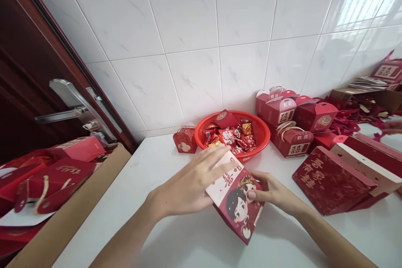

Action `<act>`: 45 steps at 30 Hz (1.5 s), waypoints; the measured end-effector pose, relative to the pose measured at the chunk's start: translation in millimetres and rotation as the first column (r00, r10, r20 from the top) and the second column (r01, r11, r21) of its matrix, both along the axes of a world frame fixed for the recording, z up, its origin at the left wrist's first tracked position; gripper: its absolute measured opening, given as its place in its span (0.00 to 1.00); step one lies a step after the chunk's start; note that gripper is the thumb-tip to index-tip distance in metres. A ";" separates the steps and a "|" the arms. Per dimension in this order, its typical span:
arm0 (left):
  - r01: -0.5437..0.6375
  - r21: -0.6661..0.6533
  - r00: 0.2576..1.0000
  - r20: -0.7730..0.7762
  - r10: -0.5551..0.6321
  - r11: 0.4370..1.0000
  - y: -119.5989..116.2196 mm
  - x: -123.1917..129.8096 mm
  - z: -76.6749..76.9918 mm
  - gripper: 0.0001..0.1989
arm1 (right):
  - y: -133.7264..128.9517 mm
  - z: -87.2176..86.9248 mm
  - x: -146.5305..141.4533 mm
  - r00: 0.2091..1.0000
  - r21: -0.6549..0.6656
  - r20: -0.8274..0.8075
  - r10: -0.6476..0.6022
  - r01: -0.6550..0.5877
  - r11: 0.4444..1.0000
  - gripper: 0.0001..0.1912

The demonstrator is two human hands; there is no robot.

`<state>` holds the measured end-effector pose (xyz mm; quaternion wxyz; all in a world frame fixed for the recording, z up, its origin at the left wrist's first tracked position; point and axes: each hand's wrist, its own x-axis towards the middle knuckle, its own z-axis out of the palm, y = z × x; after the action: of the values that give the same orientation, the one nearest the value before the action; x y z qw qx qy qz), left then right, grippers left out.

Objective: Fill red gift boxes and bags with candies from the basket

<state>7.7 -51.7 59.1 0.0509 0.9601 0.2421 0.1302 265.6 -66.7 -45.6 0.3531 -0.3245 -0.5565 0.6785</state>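
Note:
In front of me, tilted over the white table, is a red and white paper gift bag (234, 201) with a cartoon couple and a double-happiness character on its face. My left hand (201, 180) lies across its upper left side, fingers over the top edge; its thumb is hidden. My right hand (270, 190) grips the right side, thumb on the printed front and fingers behind. Just beyond the bag stands a red plastic basket (265, 136) holding wrapped sweets (228, 137) and a small red box (225, 119).
Red candy boxes (276, 111) are stacked right of the basket, and a small box (185, 139) stands to its left. Larger red bags (333, 180) stand at right. A carton (94, 190) of red packaging is at left, by a door handle (67, 111). Another person's hand (392, 127) shows at far right.

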 end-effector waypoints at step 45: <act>0.038 -0.725 0.802 0.433 0.411 0.688 154.2 36.4 -53.0 0.19 | 213.2 36.1 15.4 0.199 0.635 0.733 -0.650 0.142 0.759 0.18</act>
<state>44.1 102.6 6.1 0.4667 0.7515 0.3480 0.3105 281.1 146.5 -9.5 0.1958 -0.7003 -0.6792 0.0997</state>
